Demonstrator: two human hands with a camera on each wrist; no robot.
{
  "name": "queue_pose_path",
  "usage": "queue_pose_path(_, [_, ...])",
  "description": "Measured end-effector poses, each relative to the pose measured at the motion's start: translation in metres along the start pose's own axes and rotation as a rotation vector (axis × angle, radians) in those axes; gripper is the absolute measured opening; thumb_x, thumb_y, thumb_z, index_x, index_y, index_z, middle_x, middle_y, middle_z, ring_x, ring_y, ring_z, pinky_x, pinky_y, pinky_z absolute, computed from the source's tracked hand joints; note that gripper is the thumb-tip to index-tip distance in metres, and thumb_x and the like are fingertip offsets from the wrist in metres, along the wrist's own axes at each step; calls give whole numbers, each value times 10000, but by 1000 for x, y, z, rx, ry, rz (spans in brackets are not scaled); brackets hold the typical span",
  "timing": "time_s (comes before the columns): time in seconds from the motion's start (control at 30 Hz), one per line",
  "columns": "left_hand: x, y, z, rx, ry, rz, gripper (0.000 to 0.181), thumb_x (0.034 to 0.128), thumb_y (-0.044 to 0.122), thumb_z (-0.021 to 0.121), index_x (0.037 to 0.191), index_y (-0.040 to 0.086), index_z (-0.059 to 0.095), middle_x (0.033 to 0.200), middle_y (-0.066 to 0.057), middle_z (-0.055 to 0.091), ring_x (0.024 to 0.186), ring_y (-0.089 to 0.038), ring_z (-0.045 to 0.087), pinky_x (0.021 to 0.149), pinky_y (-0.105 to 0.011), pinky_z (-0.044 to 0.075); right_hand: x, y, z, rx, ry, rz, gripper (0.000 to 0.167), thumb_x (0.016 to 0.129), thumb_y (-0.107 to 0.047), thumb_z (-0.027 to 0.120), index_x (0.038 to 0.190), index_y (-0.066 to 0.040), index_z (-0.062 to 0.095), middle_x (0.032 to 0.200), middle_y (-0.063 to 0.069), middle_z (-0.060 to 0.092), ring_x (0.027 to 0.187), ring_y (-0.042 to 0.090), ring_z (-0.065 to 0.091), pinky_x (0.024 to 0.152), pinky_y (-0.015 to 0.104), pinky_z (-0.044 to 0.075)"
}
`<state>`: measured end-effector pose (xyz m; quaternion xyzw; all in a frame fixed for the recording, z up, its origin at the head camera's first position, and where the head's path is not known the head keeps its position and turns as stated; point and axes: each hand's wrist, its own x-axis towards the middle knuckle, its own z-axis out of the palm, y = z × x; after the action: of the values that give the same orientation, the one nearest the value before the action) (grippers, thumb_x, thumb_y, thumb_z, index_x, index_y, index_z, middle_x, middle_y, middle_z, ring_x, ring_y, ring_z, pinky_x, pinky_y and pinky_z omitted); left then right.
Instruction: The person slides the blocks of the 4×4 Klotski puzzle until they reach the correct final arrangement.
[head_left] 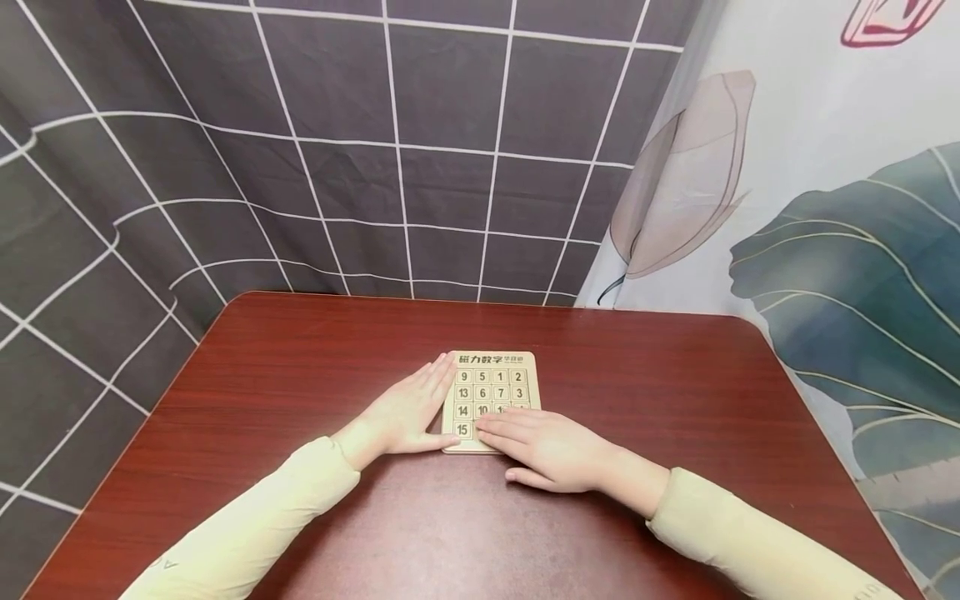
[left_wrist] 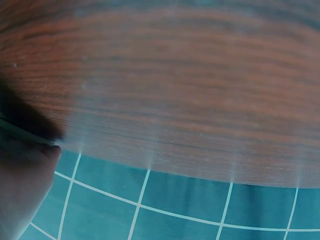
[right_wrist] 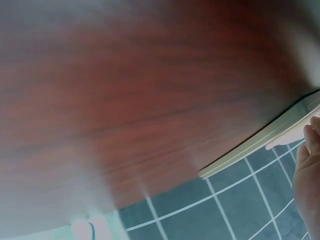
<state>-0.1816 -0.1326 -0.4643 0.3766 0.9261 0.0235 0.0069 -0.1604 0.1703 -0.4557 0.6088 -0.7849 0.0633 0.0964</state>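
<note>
A pale number slide puzzle (head_left: 480, 448) lies flat on the table, its square tiles printed with black numbers below a heading in Chinese characters. Along its left edge rests my left hand (head_left: 408, 410), fingers straight and the thumb touching the bottom left corner. My right hand (head_left: 558, 450) lies over the lower right part with straight fingers on the tiles, hiding several of them. The top rows and the 15 tile (head_left: 462, 430) are in sight. The right wrist view catches the puzzle's edge (right_wrist: 240, 147) beside the right hand (right_wrist: 309, 185).
The glossy red-brown table (head_left: 315, 358) has rounded back corners. Behind and to the left hangs a dark curtain (head_left: 450, 92) with a white grid. A white curtain with large leaf prints (head_left: 855, 250) hangs on the right.
</note>
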Motion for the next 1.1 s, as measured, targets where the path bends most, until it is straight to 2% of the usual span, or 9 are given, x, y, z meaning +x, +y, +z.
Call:
queue_pose_path(0.13, [0,2,-1,-1,0,6,1065,978,652,588,1618,-136,264,1736,-308,193,1631,-417,238,1338,-460,294,9,-1,2,-5,-30,-9,626,1044,-390,644,1552,-44,528,1599,100,558,1496,242,531,1230,429,468])
queue_pose_path(0.3, [2,2,0,-10,6,5,1066,976,649,600,1617,-135,268,1734,-307,203,1629,-419,246,1332,-470,309,12,-1,1,-9,-54,-7,628,1049,-401,632,1553,-42,525,1604,102,552,1496,256,531,1232,422,466])
queue_pose_path(0.53, [5,1,2,5,-31,-11,1083,982,681,561,1642,-108,222,1755,-284,141,1647,-398,194,1350,-452,262,-3,2,-6,-22,-10,1,604,1001,-353,706,1494,-25,587,1545,111,610,1438,265,591,1184,430,515])
queue_pose_path(0.73, [3,0,0,2,-11,-3,1077,975,667,584,1626,-126,255,1743,-299,178,1637,-410,226,1342,-460,284,-11,6,-5,-37,18,-5,600,989,-348,723,1484,-33,602,1522,113,631,1430,258,599,1186,430,511])
queue_pose_path(0.93, [1,0,-1,-4,-10,-1,1071,980,659,578,1623,-133,251,1741,-301,181,1636,-414,228,1342,-462,286,3,12,-1,-45,26,-10,613,1006,-371,702,1508,-41,579,1545,105,612,1443,261,587,1194,427,507])
queue_pose_path(1.1, [1,1,-1,6,-9,0,1071,979,658,583,1621,-135,256,1738,-305,187,1633,-415,234,1341,-459,287,17,16,0,-38,-6,15,597,1044,-390,646,1529,-53,560,1570,98,590,1455,255,574,1201,428,499])
